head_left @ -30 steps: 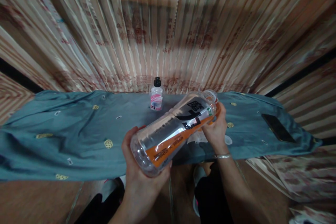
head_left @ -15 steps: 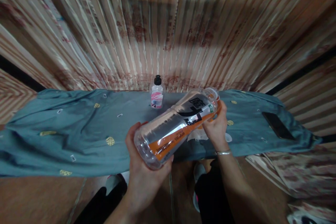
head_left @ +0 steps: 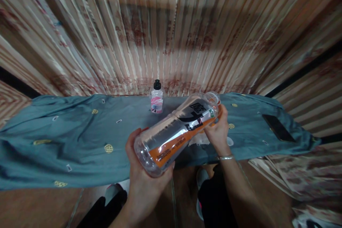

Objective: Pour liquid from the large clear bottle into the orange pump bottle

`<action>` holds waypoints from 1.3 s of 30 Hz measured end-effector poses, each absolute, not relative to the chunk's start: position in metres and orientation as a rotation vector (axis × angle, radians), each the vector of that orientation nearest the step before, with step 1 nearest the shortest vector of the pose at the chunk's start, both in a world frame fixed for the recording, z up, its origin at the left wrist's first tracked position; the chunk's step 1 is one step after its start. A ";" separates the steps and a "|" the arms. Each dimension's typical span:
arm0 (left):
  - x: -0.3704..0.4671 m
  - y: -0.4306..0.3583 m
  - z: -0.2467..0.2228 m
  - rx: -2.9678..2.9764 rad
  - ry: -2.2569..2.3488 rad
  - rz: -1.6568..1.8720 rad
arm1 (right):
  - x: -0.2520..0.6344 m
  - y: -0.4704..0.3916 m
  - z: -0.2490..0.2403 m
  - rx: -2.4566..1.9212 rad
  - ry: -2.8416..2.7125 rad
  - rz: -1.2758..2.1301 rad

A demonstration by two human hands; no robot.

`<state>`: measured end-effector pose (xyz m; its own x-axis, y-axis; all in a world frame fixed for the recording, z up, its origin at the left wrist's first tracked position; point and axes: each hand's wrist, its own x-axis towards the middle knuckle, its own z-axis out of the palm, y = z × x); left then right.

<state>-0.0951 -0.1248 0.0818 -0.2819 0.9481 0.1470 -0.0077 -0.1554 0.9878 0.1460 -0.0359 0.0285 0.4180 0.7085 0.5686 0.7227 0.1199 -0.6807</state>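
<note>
A large clear plastic bottle (head_left: 173, 131) with an orange and black label is held tilted above the cloth-covered table. Its base points to the lower left and its open-looking mouth to the upper right. My left hand (head_left: 149, 178) is closed around the base. Near the neck, my right hand (head_left: 217, 130), with a silver bracelet at the wrist, grips the bottle from the right side. Behind it a small clear bottle (head_left: 156, 99) with a black cap and pink label stands upright. Something whitish and translucent (head_left: 199, 139) lies partly hidden below the large bottle.
A blue-green patterned cloth (head_left: 80, 135) covers the long narrow table. A dark phone-like slab (head_left: 278, 128) lies at its right end. A small translucent round piece (head_left: 229, 141) is beside my right wrist. Striped curtains (head_left: 160, 35) hang behind the table.
The view has shifted slightly, so the table and small bottle appear a little lower and further left. Both hands keep their hold on the large bottle.
</note>
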 end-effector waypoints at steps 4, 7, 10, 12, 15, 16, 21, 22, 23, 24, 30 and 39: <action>-0.095 -0.125 0.081 1.123 1.332 1.560 | 0.145 -0.036 0.028 -1.612 -1.282 -0.015; -0.096 -0.125 0.080 1.129 1.350 1.550 | 0.145 -0.035 0.029 -1.607 -1.277 -0.008; -0.096 -0.125 0.079 1.130 1.337 1.547 | 0.145 -0.035 0.028 -1.606 -1.274 -0.011; -0.095 -0.125 0.079 1.109 1.328 1.555 | 0.146 -0.034 0.028 -1.614 -1.271 -0.015; -0.095 -0.125 0.079 1.101 1.336 1.558 | 0.146 -0.034 0.028 -1.622 -1.263 -0.011; -0.095 -0.125 0.079 1.108 1.343 1.554 | 0.146 -0.033 0.027 -1.623 -1.260 -0.011; -0.096 -0.126 0.080 1.117 1.342 1.540 | 0.144 -0.033 0.028 -1.643 -1.240 0.005; -0.096 -0.126 0.079 1.111 1.337 1.541 | 0.144 -0.033 0.028 -1.645 -1.235 0.012; -0.096 -0.126 0.079 1.108 1.337 1.544 | 0.143 -0.033 0.029 -1.646 -1.232 0.018; -0.096 -0.126 0.079 1.111 1.340 1.548 | 0.143 -0.033 0.029 -1.644 -1.230 0.023; -0.097 -0.125 0.076 1.141 1.385 1.549 | 0.143 -0.033 0.029 -1.651 -1.229 0.029; -0.096 -0.124 0.075 1.093 1.368 1.577 | 0.143 -0.033 0.028 -1.653 -1.236 0.029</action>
<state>-0.0964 -0.1242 0.0754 -0.3401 0.9327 0.1198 -0.0134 -0.1322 0.9911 0.1435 -0.0332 0.0282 0.4714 0.7191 0.5106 0.6943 0.0544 -0.7176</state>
